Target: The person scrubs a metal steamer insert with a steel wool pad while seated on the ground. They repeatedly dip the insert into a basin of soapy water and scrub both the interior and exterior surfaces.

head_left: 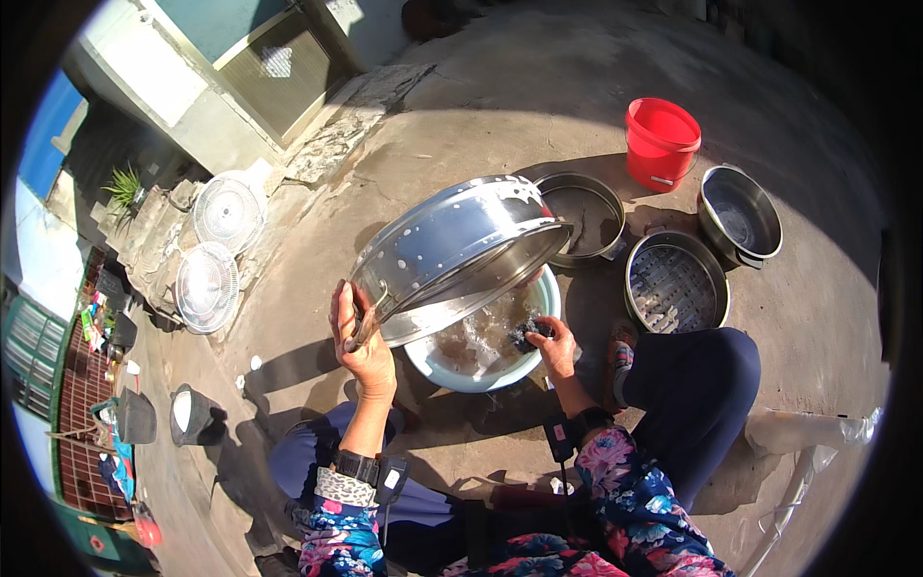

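Pot hangs tilted over basin, toward its far-left rim; contact unclear. Left hand clasps its handle; right hand pinches scrubber at basin's right rim. Risk: one-sided hold, perhaps slick; pot could twist, drop, splash.

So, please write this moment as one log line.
left hand: holds tilted soapy steel pot; right hand: holds dark scouring pad over pale basin; red bucket: upright
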Motion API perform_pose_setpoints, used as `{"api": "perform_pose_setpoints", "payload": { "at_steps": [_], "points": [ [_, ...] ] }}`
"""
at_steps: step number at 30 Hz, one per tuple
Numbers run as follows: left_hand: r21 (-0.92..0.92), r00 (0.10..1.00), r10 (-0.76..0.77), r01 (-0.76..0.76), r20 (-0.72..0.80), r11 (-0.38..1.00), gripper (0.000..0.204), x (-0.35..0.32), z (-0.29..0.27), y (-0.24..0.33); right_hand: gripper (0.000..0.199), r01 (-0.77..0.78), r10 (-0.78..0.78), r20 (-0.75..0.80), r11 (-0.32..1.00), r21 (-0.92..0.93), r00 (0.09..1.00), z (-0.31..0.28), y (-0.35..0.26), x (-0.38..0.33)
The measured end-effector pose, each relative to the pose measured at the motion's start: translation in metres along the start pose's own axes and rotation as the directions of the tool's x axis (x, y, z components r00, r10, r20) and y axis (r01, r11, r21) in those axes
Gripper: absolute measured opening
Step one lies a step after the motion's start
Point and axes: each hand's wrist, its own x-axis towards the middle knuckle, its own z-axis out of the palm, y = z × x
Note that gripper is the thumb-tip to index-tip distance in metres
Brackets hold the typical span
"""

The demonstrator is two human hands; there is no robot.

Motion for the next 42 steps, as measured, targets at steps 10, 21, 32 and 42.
{"api": "perform_pose_setpoints", "payload": {
  "at_steps": [10, 21, 32, 42],
  "points": [
    [0.233, 0.994, 0.057, -0.078, 0.093, 0.969, 0.04, -0.015, 0.006, 0.008, 0.04, -0.034, 0.034, 0.036, 0.999, 0.007, 0.999, 0.0, 0.015, 0.003],
    [0.298, 0.98, 0.094, -0.143, 0.172, 0.944, 0.034, -0.022, 0.013, 0.013, 0.041, -0.047, 0.051, 0.049, 0.996, -0.07, 0.998, -0.002, 0.037, 0.008],
    [0.284, 0.973, 0.091, -0.15, 0.21, 0.947, 0.035, -0.025, 0.012, 0.009, 0.037, -0.017, 0.033, 0.106, 0.988, -0.151, 0.994, -0.004, 0.034, 0.003],
    [0.345, 0.935, -0.031, -0.099, 0.352, 0.933, 0.04, -0.044, 0.018, 0.016, 0.037, 0.0, -0.008, 0.117, 0.997, 0.072, 0.993, 0.004, 0.005, 0.003]
  ]
}}
